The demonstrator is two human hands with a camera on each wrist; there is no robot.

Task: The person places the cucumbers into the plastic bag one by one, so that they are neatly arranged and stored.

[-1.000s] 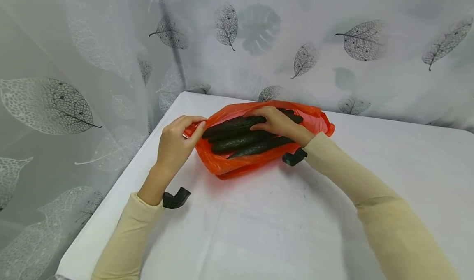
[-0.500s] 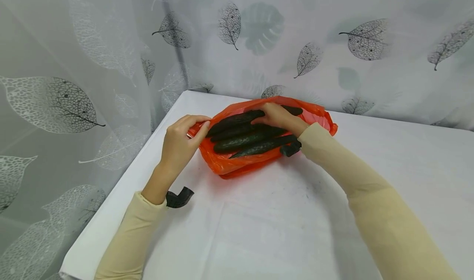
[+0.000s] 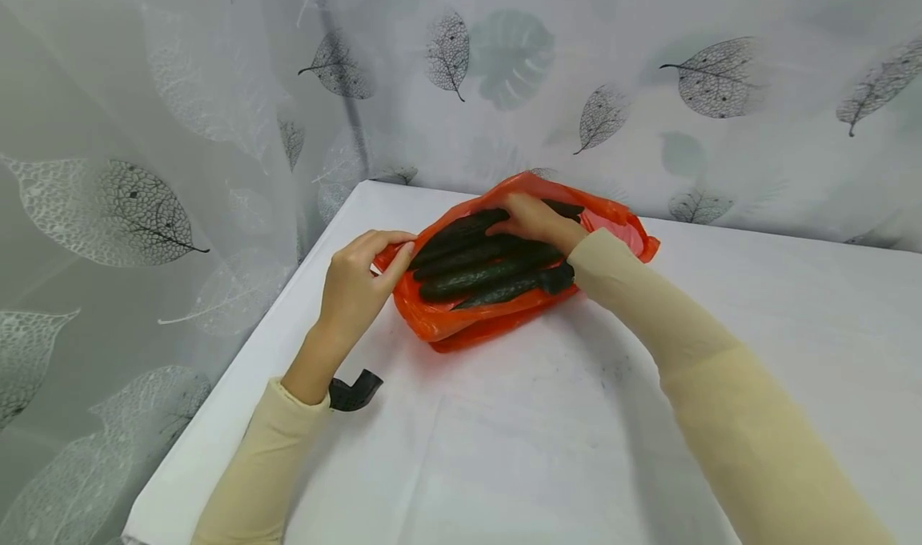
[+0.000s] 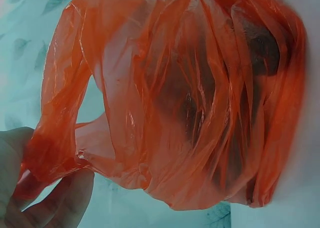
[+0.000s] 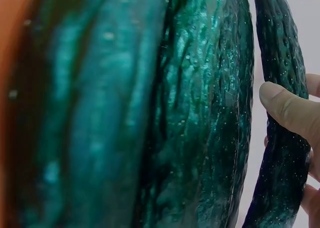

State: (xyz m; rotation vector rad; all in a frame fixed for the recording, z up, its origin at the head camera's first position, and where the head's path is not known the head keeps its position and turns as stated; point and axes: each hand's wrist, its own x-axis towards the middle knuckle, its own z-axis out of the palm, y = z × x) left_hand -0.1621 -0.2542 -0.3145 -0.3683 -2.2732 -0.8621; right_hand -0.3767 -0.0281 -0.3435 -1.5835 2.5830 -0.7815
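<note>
An orange plastic bag (image 3: pixel 461 340) lies on the table with its mouth spread, several dark green cucumbers (image 3: pixel 471 281) side by side inside. My left hand (image 3: pixel 358 285) pinches the bag's left end between thumb and fingers; in the left wrist view the gathered film (image 4: pixel 50 158) stretches from that hand. My right hand (image 3: pixel 531 218) reaches into the bag and grips the farthest cucumber (image 5: pixel 284 47), thumb on the near side and fingers behind it. In the right wrist view a pale gap separates it from the neighbouring cucumbers (image 5: pixel 200 107). Bag film hides some right fingertips in the head view.
The white table (image 3: pixel 519 441) has its left edge near the left forearm. A leaf-printed curtain (image 3: pixel 605 57) hangs close behind the bag and along the left side. Black wrist cameras (image 3: pixel 356 391) sit under both wrists, the right one over the bag's near rim.
My right hand has moved slightly left and deeper into the bag, and the bag's back rim has risen around it. My left hand keeps its pinch on the bag.
</note>
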